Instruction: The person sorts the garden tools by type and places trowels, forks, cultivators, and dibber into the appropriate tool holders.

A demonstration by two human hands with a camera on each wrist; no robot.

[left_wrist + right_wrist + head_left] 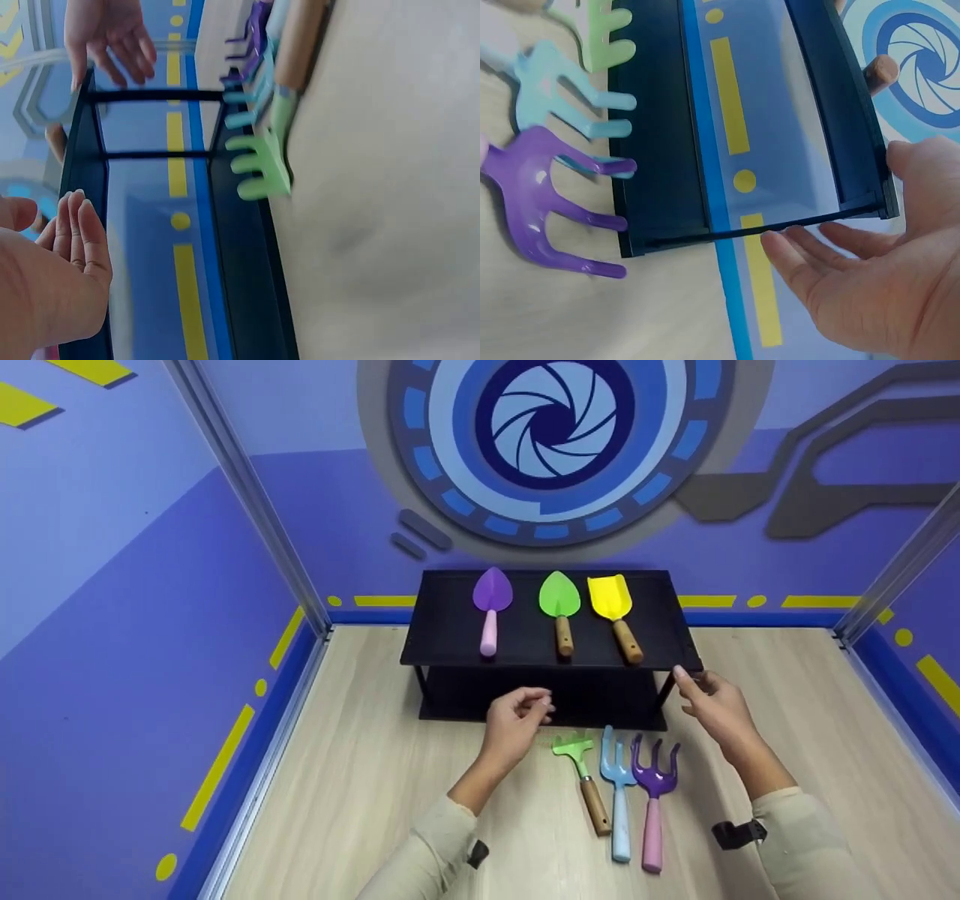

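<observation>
Right hand (724,709) loosely spread, thumb at black shelf's (447,639) front right corner; can't tell if fingers press it. Left hand (514,724) relaxed, fingers slightly bent, thumb apart, near shelf front. Green rake (584,774), blue fork (619,802), purple fork (655,802) on table (352,787) between forearms. Up top: purple trowel (492,596), green trowel (560,598), yellow shovel (613,601).

The left hand (60,281) fills the lower left, fingers together and slightly bent, beside the upper tier of the black shelf (244,270). At the top, the right hand (112,37) is by the shelf's end, possibly touching it; blur makes that uncertain. A green rake (264,166), blue fork (259,100) and purple fork (256,45) lie in a row on the pale table (382,225).
</observation>
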